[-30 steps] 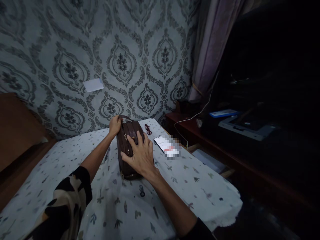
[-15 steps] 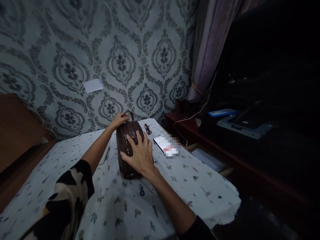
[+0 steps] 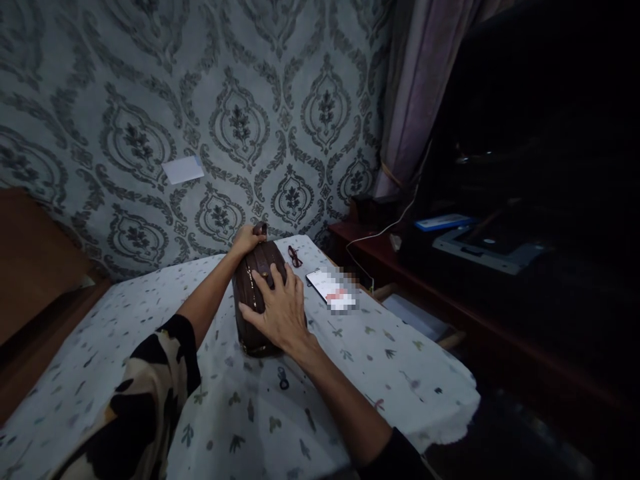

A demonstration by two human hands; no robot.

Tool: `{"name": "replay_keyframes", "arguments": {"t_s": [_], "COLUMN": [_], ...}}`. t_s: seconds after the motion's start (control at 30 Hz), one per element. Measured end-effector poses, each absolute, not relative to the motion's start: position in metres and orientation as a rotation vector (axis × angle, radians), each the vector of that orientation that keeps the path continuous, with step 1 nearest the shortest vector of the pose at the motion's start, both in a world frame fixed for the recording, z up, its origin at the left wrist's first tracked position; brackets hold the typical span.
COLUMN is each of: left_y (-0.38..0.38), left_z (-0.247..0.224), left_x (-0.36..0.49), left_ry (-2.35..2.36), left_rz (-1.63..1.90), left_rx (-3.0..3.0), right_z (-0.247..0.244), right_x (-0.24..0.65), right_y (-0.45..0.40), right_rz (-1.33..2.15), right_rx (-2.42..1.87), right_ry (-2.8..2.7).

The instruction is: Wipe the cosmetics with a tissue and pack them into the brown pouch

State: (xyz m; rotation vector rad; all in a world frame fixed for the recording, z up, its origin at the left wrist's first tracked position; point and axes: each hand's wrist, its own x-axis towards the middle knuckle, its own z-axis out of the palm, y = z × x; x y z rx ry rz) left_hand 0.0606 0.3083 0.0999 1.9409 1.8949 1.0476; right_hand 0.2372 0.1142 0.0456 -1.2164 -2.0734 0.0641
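Observation:
A dark brown handbag (image 3: 246, 293) with gold-coloured zip trim lies on the patterned white cloth, one end toward me. At its far end my left hand (image 3: 246, 240) is closed on the bag's short strap handle (image 3: 261, 229), thumb across its base. My right hand (image 3: 283, 308) rests on the upper face of the bag, fingers spread and palm down. Its fingertips lie close to a small round gold clasp (image 3: 265, 274). The underside of the bag and most of its right side are hidden.
Right of the bag lie a pair of dark red glasses (image 3: 295, 257) and a lit phone (image 3: 323, 285), partly blurred. A white cable (image 3: 377, 236) crosses the dark red furniture at right. Behind stands a patterned wall (image 3: 240, 127); a brown board (image 3: 40, 260) is at left.
My left hand has shifted slightly at the far end, and the handle, an open loop before, is now gathered against the fingers. My right hand has stayed spread on the bag.

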Motion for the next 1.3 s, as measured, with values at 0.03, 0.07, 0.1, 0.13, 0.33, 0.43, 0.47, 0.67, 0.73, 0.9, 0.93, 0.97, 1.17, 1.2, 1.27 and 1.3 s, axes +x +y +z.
{"name": "replay_keyframes", "arguments": {"t_s": [0.03, 0.07, 0.1, 0.13, 0.33, 0.43, 0.47, 0.67, 0.73, 0.9, 0.93, 0.97, 1.17, 1.2, 1.27, 1.3], "left_y": [0.307, 0.306, 0.304, 0.303, 0.294, 0.289, 0.288, 0.283, 0.281, 0.276, 0.274, 0.272, 0.256, 0.254, 0.251, 0.251], "left_z": [0.100, 0.100, 0.101, 0.101, 0.100, 0.101, 0.102, 0.106, 0.107, 0.111, 0.111, 0.111, 0.116, 0.117, 0.118, 0.119], "left_x": [0.061, 0.062, 0.062, 0.063, 0.066, 0.068, 0.069, 0.068, 0.061, 0.029, 0.023, 0.019, 0.017, 0.019, 0.022, 0.023], "left_ry": [1.895, 1.891, 1.884, 1.874, 1.779, 1.708, 1.684, 1.555, 1.517, 1.760, 1.805, 1.838, 1.989, 2.019, 2.068, 2.083], "left_rz": [1.052, 1.057, 1.061, 1.065, 1.089, 1.086, 1.084, 1.074, 1.070, 1.017, 1.014, 1.013, 0.943, 0.921, 0.886, 0.878], "left_rx": [1.948, 1.956, 1.964, 1.971, 2.004, 2.015, 2.020, 2.066, 2.085, 2.049, 2.044, 2.043, 2.116, 2.142, 2.181, 2.191], "right_z": [0.046, 0.045, 0.045, 0.045, 0.045, 0.045, 0.045, 0.045, 0.045, 0.045, 0.044, 0.044, 0.042, 0.042, 0.041, 0.041], "right_x": [0.237, 0.237, 0.237, 0.238, 0.238, 0.238, 0.238, 0.238, 0.239, 0.238, 0.238, 0.238, 0.237, 0.237, 0.237, 0.237], "right_y": [0.114, 0.114, 0.114, 0.114, 0.113, 0.113, 0.113, 0.114, 0.114, 0.113, 0.113, 0.114, 0.115, 0.115, 0.116, 0.116], "right_rz": [0.065, 0.065, 0.064, 0.061, 0.045, 0.049, 0.049, 0.071, 0.085, 0.090, 0.089, 0.089, 0.070, 0.067, 0.058, 0.055], "right_rx": [-1.215, -1.212, -1.209, -1.207, -1.219, -1.218, -1.217, -1.221, -1.221, -1.205, -1.203, -1.203, -1.196, -1.197, -1.199, -1.198], "right_ry": [-2.074, -2.077, -2.078, -2.077, -2.072, -2.078, -2.079, -2.077, -2.076, -2.066, -2.064, -2.063, -2.067, -2.068, -2.067, -2.067]}}
